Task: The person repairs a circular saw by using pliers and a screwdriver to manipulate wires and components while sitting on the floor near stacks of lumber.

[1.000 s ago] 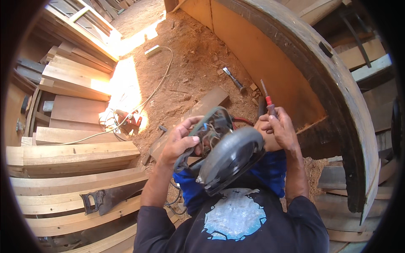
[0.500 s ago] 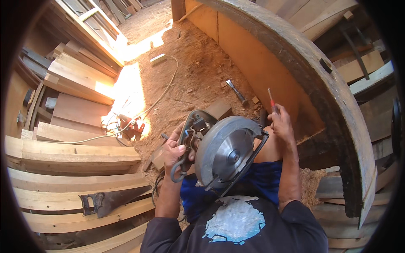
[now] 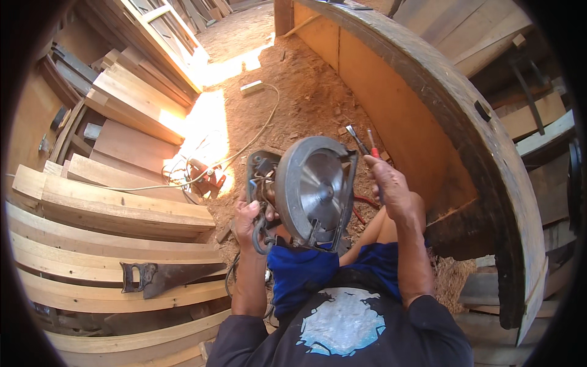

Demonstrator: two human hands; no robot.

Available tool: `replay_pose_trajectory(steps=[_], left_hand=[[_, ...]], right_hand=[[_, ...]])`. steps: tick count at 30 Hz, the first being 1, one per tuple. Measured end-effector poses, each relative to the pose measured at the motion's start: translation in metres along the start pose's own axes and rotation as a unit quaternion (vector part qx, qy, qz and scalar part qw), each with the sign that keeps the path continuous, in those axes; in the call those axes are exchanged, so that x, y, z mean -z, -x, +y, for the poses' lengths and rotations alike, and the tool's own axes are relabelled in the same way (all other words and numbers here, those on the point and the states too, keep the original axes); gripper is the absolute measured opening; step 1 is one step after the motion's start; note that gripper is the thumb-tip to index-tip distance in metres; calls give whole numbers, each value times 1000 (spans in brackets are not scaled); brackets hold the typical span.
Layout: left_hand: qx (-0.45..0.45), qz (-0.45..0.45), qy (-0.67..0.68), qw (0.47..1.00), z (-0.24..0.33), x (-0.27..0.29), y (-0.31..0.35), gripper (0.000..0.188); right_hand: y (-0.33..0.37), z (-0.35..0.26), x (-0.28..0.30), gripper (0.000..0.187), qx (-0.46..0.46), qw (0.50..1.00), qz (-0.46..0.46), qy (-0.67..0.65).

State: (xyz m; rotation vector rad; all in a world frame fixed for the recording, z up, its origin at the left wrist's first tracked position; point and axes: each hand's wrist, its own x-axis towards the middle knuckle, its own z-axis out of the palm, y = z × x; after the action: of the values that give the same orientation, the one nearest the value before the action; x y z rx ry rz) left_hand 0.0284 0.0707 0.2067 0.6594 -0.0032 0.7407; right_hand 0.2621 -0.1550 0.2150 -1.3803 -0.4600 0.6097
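My left hand (image 3: 249,217) is closed around the rear handle of a circular saw (image 3: 286,189). The saw is held up above my lap, its round blade and dark guard facing right. Near its rear handle, wires show in the opened housing. In my right hand (image 3: 392,188), to the right of the saw, is a screwdriver (image 3: 375,151) with a red part at the shaft, its tip pointing up and away. That hand is apart from the saw. A chisel (image 3: 356,138) lies on the floor just beyond the screwdriver.
Red handles (image 3: 365,202) of a tool show beside my leg. Stacked planks (image 3: 122,202) fill the left, with a handsaw (image 3: 174,277) on them. A cord (image 3: 269,122) crosses the sawdust floor to a red power tool (image 3: 206,177). A curved wooden panel (image 3: 483,153) stands at right.
The circular saw has shifted left and slightly up, and is turned more upright. My right hand has moved a little left and down with the screwdriver. Red handles on the floor have come into sight.
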Motion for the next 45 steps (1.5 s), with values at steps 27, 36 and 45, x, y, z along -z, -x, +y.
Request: replay_pose_trajectory(steps=[27,36,45], left_hand=[[184,107,-82,974,28,-1,11,33],[108,175,-98,974,14,-4,17,29],[99,175,-77,977,24,-3,18,33]], right_hand=[[-24,-4,-52,31,84,989,-30,116],[-62,139,26,27,-17,817,-25,575],[-19,130,-6,34,-71,796,-41,600]])
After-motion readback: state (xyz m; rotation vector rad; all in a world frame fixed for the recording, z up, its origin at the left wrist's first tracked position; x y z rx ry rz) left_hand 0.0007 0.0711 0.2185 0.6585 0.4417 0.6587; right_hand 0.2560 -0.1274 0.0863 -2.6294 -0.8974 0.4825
